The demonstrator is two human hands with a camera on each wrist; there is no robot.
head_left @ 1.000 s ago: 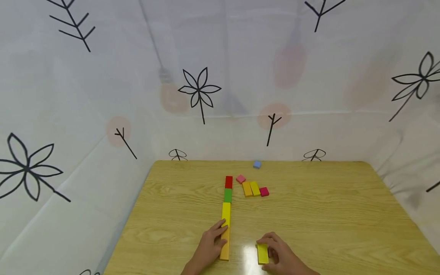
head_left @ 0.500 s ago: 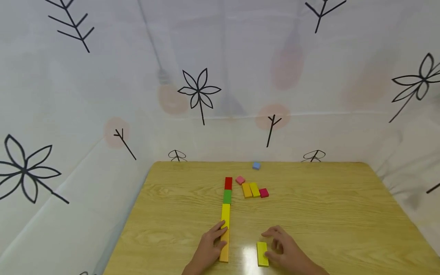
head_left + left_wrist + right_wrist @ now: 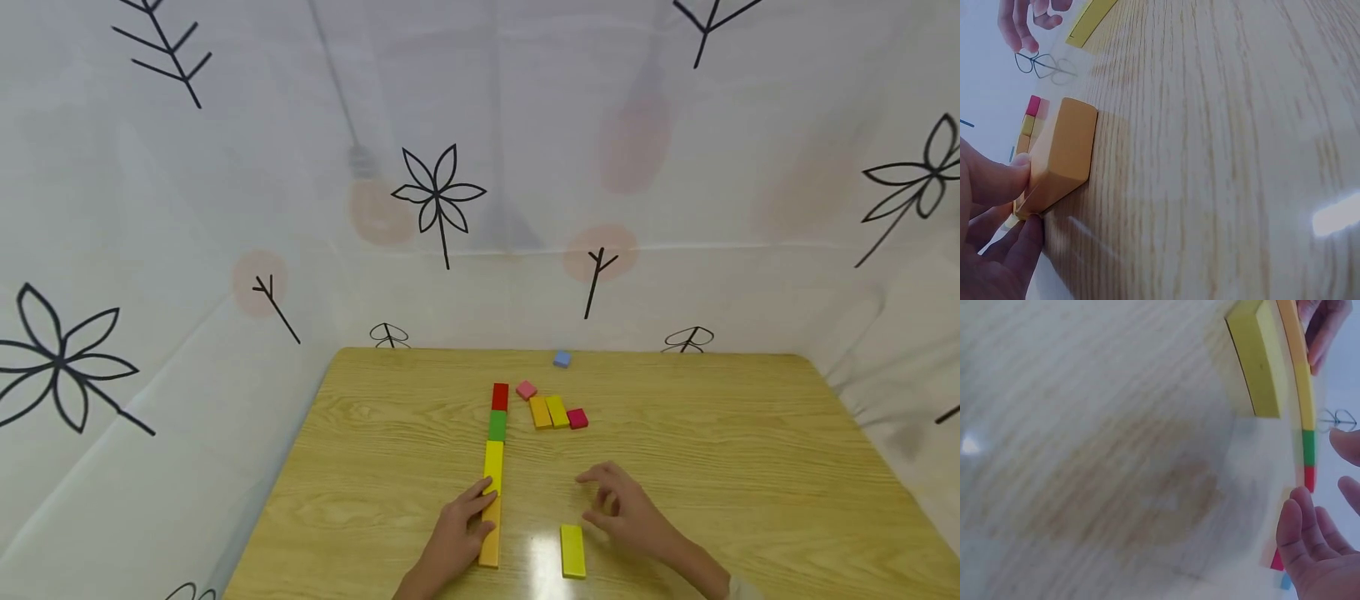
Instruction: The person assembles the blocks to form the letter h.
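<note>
A straight row of blocks runs away from me on the table: red, green, yellow, and a long orange block nearest. My left hand holds the orange block between thumb and fingers, with fingertips also at the yellow one's near end. To the right of the row lies a separate yellow block, apart from everything. Beyond it hovers my right hand, fingers loosely bent and holding nothing; the right wrist view shows its fingers spread with a gap to the thumb.
Farther back lie a pink block, a short orange block, a small yellow block and a magenta block. A blue block sits near the table's far edge. Patterned white cloth surrounds the table.
My right hand has let go of the separate yellow block and moved away from it, forward and to the right. The left hand stays on the row.
</note>
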